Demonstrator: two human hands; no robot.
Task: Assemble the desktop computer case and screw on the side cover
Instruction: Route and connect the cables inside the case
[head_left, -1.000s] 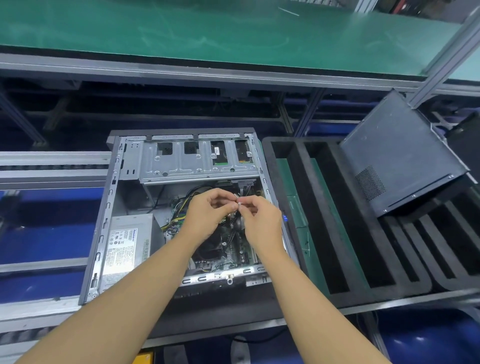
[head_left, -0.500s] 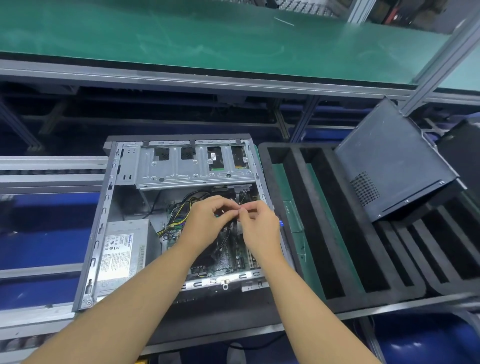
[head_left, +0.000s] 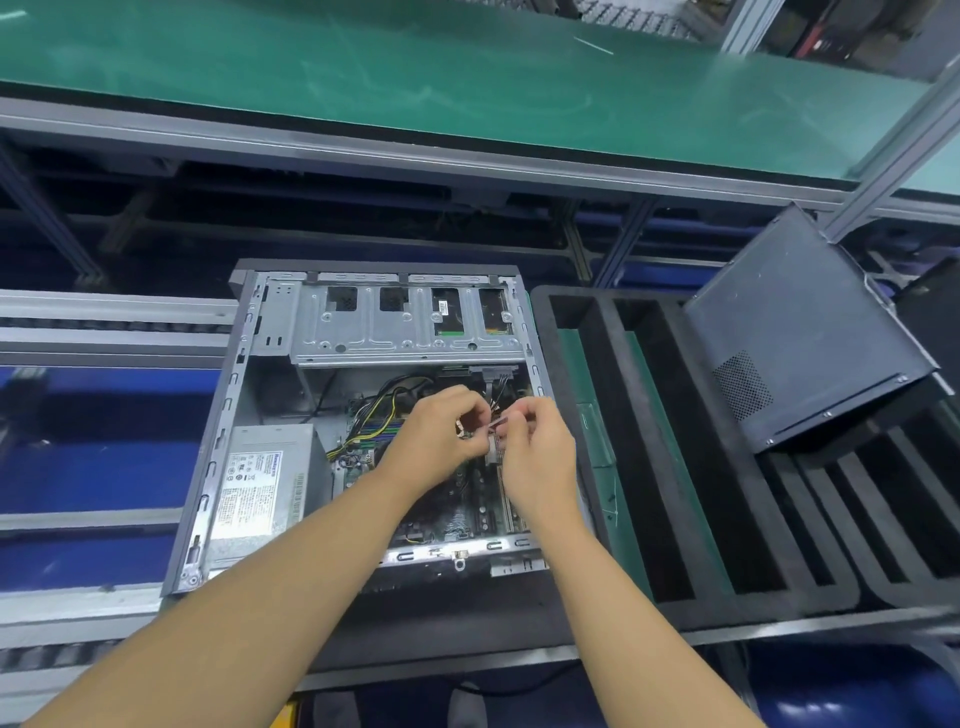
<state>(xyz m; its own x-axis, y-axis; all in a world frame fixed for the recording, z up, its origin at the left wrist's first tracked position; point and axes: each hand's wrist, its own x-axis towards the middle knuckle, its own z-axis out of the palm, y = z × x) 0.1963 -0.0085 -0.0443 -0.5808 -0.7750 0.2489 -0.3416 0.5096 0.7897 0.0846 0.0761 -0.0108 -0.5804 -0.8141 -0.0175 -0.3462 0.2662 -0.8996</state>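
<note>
The open grey computer case (head_left: 223, 415) lies on its side in front of me, showing the drive cage (head_left: 405, 332), the power supply (head_left: 265, 483) and the motherboard with coloured cables. Over the motherboard my left hand (head_left: 436, 441) and my right hand (head_left: 540, 452) meet, fingers curled, pinching a small cable connector (head_left: 496, 423) between their tips. The dark side cover (head_left: 795, 332) leans tilted at the right, apart from the case.
Black foam trays with long slots (head_left: 670, 467) lie right of the case under the leaning cover. A green-topped bench (head_left: 415, 73) runs across the back on aluminium framing. Roller rails (head_left: 104, 332) and blue bins sit to the left.
Both hands have stayed together over the motherboard, shifting slightly while working the small connector. The view has dropped a little, so the case sits lower in frame.
</note>
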